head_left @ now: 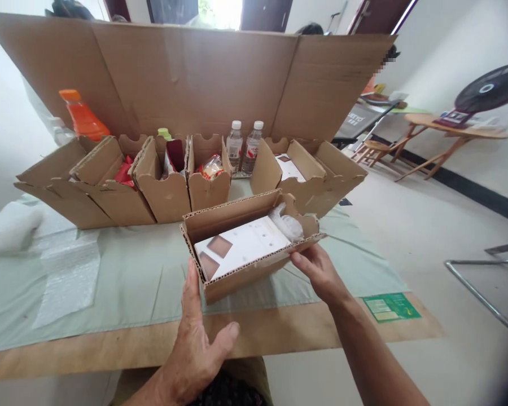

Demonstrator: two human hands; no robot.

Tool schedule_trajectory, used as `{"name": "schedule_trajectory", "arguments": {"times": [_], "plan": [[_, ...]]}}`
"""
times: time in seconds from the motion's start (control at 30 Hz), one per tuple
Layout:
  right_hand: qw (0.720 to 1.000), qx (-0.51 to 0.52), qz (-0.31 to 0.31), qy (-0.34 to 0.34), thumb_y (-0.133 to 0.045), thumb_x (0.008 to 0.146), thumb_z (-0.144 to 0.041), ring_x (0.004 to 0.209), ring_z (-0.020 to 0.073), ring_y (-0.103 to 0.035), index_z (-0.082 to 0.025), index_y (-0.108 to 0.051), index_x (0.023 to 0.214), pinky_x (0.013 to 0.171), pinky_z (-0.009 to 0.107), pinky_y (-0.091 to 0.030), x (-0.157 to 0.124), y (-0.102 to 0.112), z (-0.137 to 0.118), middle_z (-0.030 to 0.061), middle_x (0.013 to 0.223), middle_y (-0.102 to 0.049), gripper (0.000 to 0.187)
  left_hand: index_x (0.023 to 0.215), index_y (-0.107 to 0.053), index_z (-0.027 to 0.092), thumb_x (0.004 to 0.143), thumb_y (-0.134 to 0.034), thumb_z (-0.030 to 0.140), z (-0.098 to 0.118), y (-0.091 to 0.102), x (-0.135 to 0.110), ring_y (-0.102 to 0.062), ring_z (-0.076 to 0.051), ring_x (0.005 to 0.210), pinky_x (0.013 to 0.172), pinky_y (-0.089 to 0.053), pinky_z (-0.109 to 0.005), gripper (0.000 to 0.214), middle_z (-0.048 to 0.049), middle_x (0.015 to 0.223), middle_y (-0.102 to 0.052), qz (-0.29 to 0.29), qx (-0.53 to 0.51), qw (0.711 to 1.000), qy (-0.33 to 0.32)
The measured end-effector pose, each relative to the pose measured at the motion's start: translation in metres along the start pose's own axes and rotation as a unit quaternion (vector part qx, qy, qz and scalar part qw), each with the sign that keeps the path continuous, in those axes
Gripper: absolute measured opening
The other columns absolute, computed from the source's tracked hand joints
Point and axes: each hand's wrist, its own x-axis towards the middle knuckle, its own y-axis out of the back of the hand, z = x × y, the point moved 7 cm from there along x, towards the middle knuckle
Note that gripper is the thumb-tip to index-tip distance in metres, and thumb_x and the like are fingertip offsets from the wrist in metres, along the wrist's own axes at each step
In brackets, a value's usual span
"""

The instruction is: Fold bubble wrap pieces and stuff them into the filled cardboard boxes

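In front of me, a long open-topped cardboard box [245,272] sits turned at an angle. Inside lies a white carton [248,239] with brown diamond shapes, beside a crumpled clear plastic bag [288,224] at the right end. My right hand [317,270] grips the box's front wall near its right end, thumb at the rim and fingers partly hidden. At the left end, my left hand [203,332] has its fingers stretched along the box's corner and its thumb spread away. Whether the left palm bears any weight is hidden.
Behind stand several cardboard bins [165,194], with two water bottles [234,144] in a gap and an orange bottle [84,117] at left. A tall cardboard panel [195,79] backs them. Bubble wrap [68,265] lies left on the green cloth [131,287]. A fan [486,88] stands far right.
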Motion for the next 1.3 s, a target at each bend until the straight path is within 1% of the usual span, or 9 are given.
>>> {"name": "schedule_trajectory", "arguments": {"times": [0.13,0.27,0.37,0.47,0.6,0.7,0.8,1.03,1.3], "plan": [[0.999,-0.028,0.04,-0.01,-0.071,0.084,-0.071,0.135,0.0389,-0.06,-0.022,-0.068,0.128,0.117,0.057,-0.045,-0.018,0.011,0.004,0.0159,0.134,-0.071,0.066,0.169,-0.006,0.032,0.094,-0.068,0.049,-0.007,-0.007,0.026,-0.024,-0.045,0.16,0.125,-0.027,-0.075,0.099,-0.0159,0.175,-0.021,-0.011,-0.025,0.999,0.034],[0.985,-0.111,0.131,-0.02,-0.069,0.09,-0.059,0.143,0.0387,-0.051,-0.026,-0.056,0.144,0.123,0.062,-0.035,-0.081,0.011,0.014,0.0157,0.145,-0.062,0.065,0.161,-0.036,0.028,0.098,-0.062,0.052,-0.003,-0.008,0.079,-0.034,-0.038,0.157,0.129,-0.028,-0.065,0.072,-0.014,0.164,-0.044,-0.026,-0.053,0.998,-0.017],[0.972,-0.171,0.154,-0.037,-0.069,0.091,-0.052,0.129,0.0376,-0.061,-0.03,-0.047,0.152,0.112,0.061,-0.049,-0.129,-0.003,0.024,0.0154,0.14,-0.063,0.068,0.159,-0.038,0.025,0.101,-0.057,0.055,-0.011,-0.009,0.118,-0.039,-0.036,0.155,0.129,-0.03,-0.062,0.068,-0.0146,0.161,-0.049,-0.016,-0.064,0.998,-0.023],[0.967,-0.186,0.17,-0.028,-0.068,0.093,-0.047,0.116,0.0356,-0.068,-0.034,-0.045,0.155,0.101,0.058,-0.057,-0.148,-0.005,0.028,0.0134,0.135,-0.065,0.068,0.162,-0.031,0.022,0.101,-0.054,0.057,-0.022,-0.013,0.139,-0.034,-0.035,0.158,0.131,-0.023,-0.062,0.074,-0.0166,0.167,-0.041,0.002,-0.052,0.999,-0.01],[0.962,-0.155,0.224,-0.003,-0.072,0.089,-0.05,0.124,0.0366,-0.066,-0.032,-0.05,0.152,0.098,0.055,-0.059,-0.113,0.026,0.029,0.0134,0.147,-0.06,0.069,0.163,-0.03,0.025,0.101,-0.053,0.059,-0.027,-0.031,0.138,-0.026,-0.034,0.161,0.131,-0.02,-0.063,0.074,-0.0146,0.173,-0.03,-0.006,-0.049,0.999,-0.011],[0.988,-0.092,0.123,0.021,-0.069,0.088,-0.061,0.125,0.036,-0.067,-0.028,-0.058,0.146,0.098,0.051,-0.061,-0.065,0.032,0.037,0.0142,0.143,-0.065,0.068,0.165,-0.026,0.029,0.103,-0.048,0.06,-0.028,-0.046,0.127,-0.021,-0.034,0.163,0.131,-0.019,-0.063,0.073,-0.0123,0.176,-0.024,-0.007,-0.072,0.997,0.011],[0.997,-0.076,0.029,0.018,-0.066,0.088,-0.067,0.12,0.0379,-0.07,-0.026,-0.074,0.127,0.105,0.055,-0.057,-0.039,0.029,0.05,0.014,0.12,-0.077,0.057,0.167,-0.024,0.029,0.105,-0.044,0.059,-0.022,-0.06,0.118,-0.018,-0.033,0.164,0.133,-0.016,-0.06,0.072,-0.0105,0.177,-0.02,-0.006,-0.075,0.997,-0.011],[0.993,-0.11,0.051,0.001,-0.062,0.09,-0.069,0.112,0.0383,-0.073,-0.027,-0.079,0.11,0.098,0.055,-0.059,-0.036,0.034,0.065,0.0117,0.11,-0.08,0.049,0.169,-0.019,0.032,0.106,-0.041,0.058,-0.016,-0.09,0.114,-0.009,-0.031,0.166,0.135,-0.009,-0.056,0.071,-0.0069,0.179,-0.013,-0.036,-0.066,0.996,-0.047],[0.978,-0.201,0.048,0.012,-0.063,0.091,-0.061,0.104,0.0302,-0.073,-0.021,-0.069,0.116,0.085,0.041,-0.059,-0.02,0.002,0.034,0.0133,0.118,-0.078,0.047,0.166,-0.031,0.026,0.105,-0.04,0.062,-0.041,-0.077,0.141,-0.022,-0.029,0.164,0.135,-0.017,-0.05,0.071,-0.0092,0.175,-0.029,-0.021,-0.097,0.993,-0.068]]}}
